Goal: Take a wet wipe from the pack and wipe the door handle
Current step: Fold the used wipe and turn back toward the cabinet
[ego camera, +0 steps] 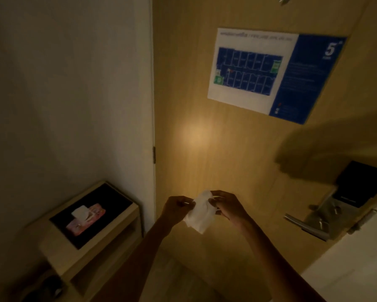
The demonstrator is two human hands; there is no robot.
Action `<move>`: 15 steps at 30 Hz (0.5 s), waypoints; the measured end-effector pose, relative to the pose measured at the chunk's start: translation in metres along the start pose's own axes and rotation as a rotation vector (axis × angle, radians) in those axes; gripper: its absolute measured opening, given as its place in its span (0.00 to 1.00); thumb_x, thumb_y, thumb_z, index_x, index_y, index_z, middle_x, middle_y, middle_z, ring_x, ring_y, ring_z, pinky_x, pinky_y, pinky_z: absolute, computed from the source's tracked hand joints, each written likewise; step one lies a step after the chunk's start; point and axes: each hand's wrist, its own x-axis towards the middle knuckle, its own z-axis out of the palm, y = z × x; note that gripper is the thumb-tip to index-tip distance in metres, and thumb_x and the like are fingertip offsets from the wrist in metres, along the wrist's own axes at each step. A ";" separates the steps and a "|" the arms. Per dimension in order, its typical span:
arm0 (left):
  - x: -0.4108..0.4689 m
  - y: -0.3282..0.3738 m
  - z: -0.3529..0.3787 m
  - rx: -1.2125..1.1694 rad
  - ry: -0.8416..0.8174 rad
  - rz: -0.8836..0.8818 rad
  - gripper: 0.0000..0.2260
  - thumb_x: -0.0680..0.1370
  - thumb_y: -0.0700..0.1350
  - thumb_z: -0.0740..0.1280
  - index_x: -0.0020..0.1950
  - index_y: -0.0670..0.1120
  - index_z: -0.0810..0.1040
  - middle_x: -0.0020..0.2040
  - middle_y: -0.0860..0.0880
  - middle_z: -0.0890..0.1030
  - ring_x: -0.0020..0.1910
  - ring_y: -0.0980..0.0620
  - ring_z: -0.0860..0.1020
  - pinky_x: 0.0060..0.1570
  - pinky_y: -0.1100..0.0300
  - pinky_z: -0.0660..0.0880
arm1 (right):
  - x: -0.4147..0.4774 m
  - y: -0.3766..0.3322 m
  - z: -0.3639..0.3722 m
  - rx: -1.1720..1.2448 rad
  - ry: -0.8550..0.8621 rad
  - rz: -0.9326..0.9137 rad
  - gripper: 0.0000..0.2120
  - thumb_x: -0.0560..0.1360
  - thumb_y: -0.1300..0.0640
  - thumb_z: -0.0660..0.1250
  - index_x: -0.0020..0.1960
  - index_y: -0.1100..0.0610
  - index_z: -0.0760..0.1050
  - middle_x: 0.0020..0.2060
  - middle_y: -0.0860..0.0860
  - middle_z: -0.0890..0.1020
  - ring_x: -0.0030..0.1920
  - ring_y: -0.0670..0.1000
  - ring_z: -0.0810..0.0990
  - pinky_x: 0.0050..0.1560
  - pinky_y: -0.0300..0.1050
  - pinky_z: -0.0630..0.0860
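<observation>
A white wet wipe point(201, 213) hangs crumpled between my two hands in front of the wooden door. My left hand point(177, 209) pinches its left edge and my right hand point(226, 205) pinches its upper right edge. The pink wipe pack point(86, 219) lies on a low side table point(59, 238) at lower left, its lid open and a white wipe sticking up. The silver lever door handle point(304, 225) juts left from the lock plate at the right, below a black card reader point(357, 184). Both hands are well to the left of the handle.
A blue and white floor plan sign point(272, 73) is fixed to the door point(194, 105). A white wall point(74, 94) stands to the left, with a door hinge point(154, 154) at the frame. A pale surface point(353, 269) fills the lower right corner. The light is dim.
</observation>
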 end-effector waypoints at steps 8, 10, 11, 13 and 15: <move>0.013 -0.034 -0.121 0.066 0.179 -0.031 0.08 0.75 0.38 0.69 0.52 0.38 0.83 0.49 0.44 0.83 0.48 0.51 0.80 0.37 0.75 0.73 | 0.044 -0.043 0.126 -0.039 -0.126 0.001 0.12 0.76 0.58 0.68 0.59 0.56 0.77 0.53 0.54 0.82 0.51 0.53 0.82 0.45 0.46 0.83; 0.014 -0.043 -0.147 0.079 0.222 -0.044 0.08 0.75 0.39 0.69 0.52 0.38 0.83 0.50 0.45 0.83 0.49 0.53 0.78 0.39 0.77 0.72 | 0.056 -0.045 0.156 -0.022 -0.153 0.000 0.14 0.75 0.54 0.70 0.59 0.55 0.77 0.53 0.54 0.82 0.50 0.53 0.82 0.43 0.46 0.83; 0.015 -0.050 -0.159 0.073 0.244 -0.055 0.08 0.75 0.39 0.69 0.52 0.39 0.83 0.50 0.45 0.83 0.49 0.52 0.79 0.42 0.76 0.72 | 0.061 -0.046 0.171 -0.015 -0.163 -0.003 0.16 0.74 0.52 0.71 0.59 0.55 0.77 0.53 0.54 0.82 0.50 0.52 0.82 0.41 0.45 0.83; 0.016 -0.065 -0.183 0.057 0.271 -0.113 0.07 0.75 0.39 0.69 0.50 0.40 0.84 0.49 0.44 0.84 0.48 0.51 0.80 0.46 0.68 0.74 | 0.071 -0.046 0.198 -0.022 -0.200 0.001 0.20 0.71 0.53 0.74 0.60 0.56 0.77 0.53 0.54 0.82 0.51 0.53 0.82 0.41 0.46 0.83; 0.016 -0.082 -0.206 0.053 0.270 -0.138 0.06 0.76 0.39 0.68 0.49 0.43 0.84 0.44 0.49 0.83 0.41 0.57 0.78 0.40 0.71 0.74 | 0.081 -0.042 0.225 -0.044 -0.262 -0.002 0.19 0.71 0.56 0.75 0.60 0.58 0.77 0.53 0.55 0.82 0.52 0.54 0.82 0.43 0.48 0.83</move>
